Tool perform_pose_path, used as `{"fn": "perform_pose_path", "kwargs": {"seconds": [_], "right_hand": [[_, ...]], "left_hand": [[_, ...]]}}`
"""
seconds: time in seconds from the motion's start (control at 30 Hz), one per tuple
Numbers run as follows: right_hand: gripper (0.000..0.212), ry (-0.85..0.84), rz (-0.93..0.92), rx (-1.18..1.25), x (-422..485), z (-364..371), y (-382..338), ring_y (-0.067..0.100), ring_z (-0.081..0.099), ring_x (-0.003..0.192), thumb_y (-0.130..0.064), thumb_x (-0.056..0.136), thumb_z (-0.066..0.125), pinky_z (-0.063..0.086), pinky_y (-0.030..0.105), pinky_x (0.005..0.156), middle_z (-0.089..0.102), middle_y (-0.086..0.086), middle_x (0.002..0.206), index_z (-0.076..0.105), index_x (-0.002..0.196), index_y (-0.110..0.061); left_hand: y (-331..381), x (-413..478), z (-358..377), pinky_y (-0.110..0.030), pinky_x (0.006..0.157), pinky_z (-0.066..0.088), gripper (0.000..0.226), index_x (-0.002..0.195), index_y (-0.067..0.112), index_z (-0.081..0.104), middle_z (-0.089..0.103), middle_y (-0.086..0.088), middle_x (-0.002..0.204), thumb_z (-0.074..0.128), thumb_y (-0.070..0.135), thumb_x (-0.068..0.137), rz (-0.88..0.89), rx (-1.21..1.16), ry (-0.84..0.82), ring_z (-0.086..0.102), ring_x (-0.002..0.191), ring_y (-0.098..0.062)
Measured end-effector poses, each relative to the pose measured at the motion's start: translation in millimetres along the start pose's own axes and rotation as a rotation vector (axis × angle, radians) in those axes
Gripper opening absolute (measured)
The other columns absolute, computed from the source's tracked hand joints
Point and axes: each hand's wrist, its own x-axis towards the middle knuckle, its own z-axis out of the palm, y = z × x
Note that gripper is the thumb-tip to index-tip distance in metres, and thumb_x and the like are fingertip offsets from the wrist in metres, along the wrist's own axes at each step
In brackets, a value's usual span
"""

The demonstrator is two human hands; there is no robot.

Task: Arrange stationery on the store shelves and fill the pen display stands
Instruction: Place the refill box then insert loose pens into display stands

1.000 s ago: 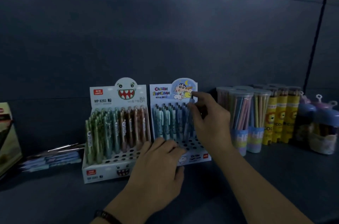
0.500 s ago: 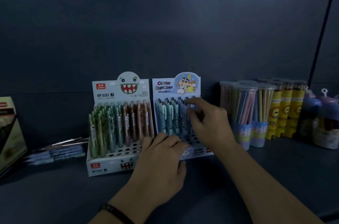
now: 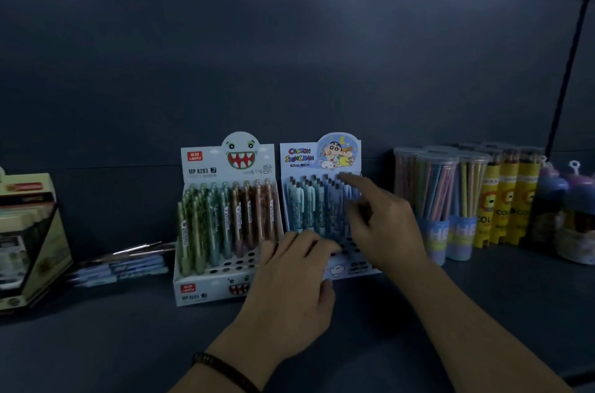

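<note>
Two pen display stands sit side by side on the dark shelf. The left one is a monster-face stand (image 3: 225, 164) with green, teal and brown pens. To its right is a cartoon stand (image 3: 299, 156) holding teal and blue pens (image 3: 306, 202) in its back rows, with open holes in front. My left hand (image 3: 296, 276) rests with fingers flat on the front of the cartoon stand. My right hand (image 3: 383, 222) hovers over the blue pens, its index finger stretched out onto the top of a back-row pen; it holds nothing.
Clear tubs of pencils (image 3: 434, 186) and yellow lion-print packs (image 3: 505, 199) stand to the right, then rounded blue and purple containers (image 3: 566, 209). Loose pens (image 3: 125, 260) lie left of the stands, beside a boxed item (image 3: 29, 238) at the far left.
My right hand has lowered a pen into the back right of the cartoon stand and let go of it; only the index finger now touches a pen top. The left hand stayed.
</note>
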Motion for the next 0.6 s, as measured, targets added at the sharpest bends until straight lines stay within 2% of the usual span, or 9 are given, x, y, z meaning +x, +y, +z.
{"fn": "perform_pose_path", "kwargs": {"seconds": [0.17,0.27,0.37,0.47,0.57,0.6], "right_hand": [[0.041,0.005,0.029,-0.010,2.6,4.8,-25.7,0.010,0.055,0.059,-0.013,0.095,0.065,0.054,0.042,0.054,0.056,-0.013,0.072,0.063,0.135,-0.023],[0.029,0.015,0.071,0.076,-4.3,10.7,-53.6,0.012,0.060,0.058,-0.018,0.095,0.063,0.054,0.042,0.056,0.061,-0.012,0.068,0.065,0.123,-0.024],[0.015,0.008,0.123,0.146,-14.5,19.1,-80.2,0.008,0.058,0.056,-0.019,0.097,0.063,0.052,0.037,0.054,0.059,-0.012,0.064,0.066,0.110,-0.027],[0.008,-0.112,0.172,0.202,-18.2,28.5,-110.2,0.009,0.058,0.058,-0.023,0.099,0.062,0.050,0.038,0.054,0.057,-0.011,0.062,0.064,0.099,-0.031],[0.010,-0.309,0.204,0.236,-19.4,41.6,-142.8,0.008,0.059,0.067,-0.028,0.101,0.061,0.054,0.035,0.061,0.060,-0.010,0.069,0.063,0.093,-0.034],[0.011,-0.369,0.201,0.242,-19.9,46.6,-153.4,0.007,0.060,0.068,-0.030,0.102,0.061,0.055,0.035,0.063,0.062,-0.011,0.073,0.063,0.093,-0.034]], "left_hand": [[-6.5,1.0,-4.8,-0.029,0.094,0.036,0.019,0.111,0.038,0.051,0.041,0.018,0.116,0.060,0.026,0.099,-0.013,-0.149,0.116,0.042,0.111,-0.009],[-15.9,-1.8,-20.3,-0.028,0.086,0.043,0.018,0.100,0.028,0.055,0.043,0.012,0.107,0.064,0.013,0.093,0.027,-0.239,0.141,0.047,0.101,-0.012],[-39.5,-15.8,-46.4,-0.022,0.083,0.046,0.019,0.098,0.026,0.062,0.050,0.013,0.103,0.066,0.009,0.091,0.030,-0.245,0.159,0.054,0.096,-0.009],[-79.2,-44.2,-71.0,-0.017,0.078,0.045,0.023,0.097,0.032,0.061,0.050,0.020,0.099,0.069,0.011,0.092,-0.052,-0.161,0.154,0.055,0.091,-0.005],[-121.4,-77.0,-91.8,-0.023,0.071,0.047,0.027,0.095,0.033,0.060,0.049,0.022,0.096,0.067,0.007,0.093,-0.124,-0.054,0.159,0.055,0.082,-0.007],[-133.1,-86.9,-98.4,-0.021,0.070,0.046,0.027,0.094,0.031,0.061,0.049,0.022,0.095,0.067,0.005,0.092,-0.137,-0.025,0.175,0.055,0.082,-0.006]]}}
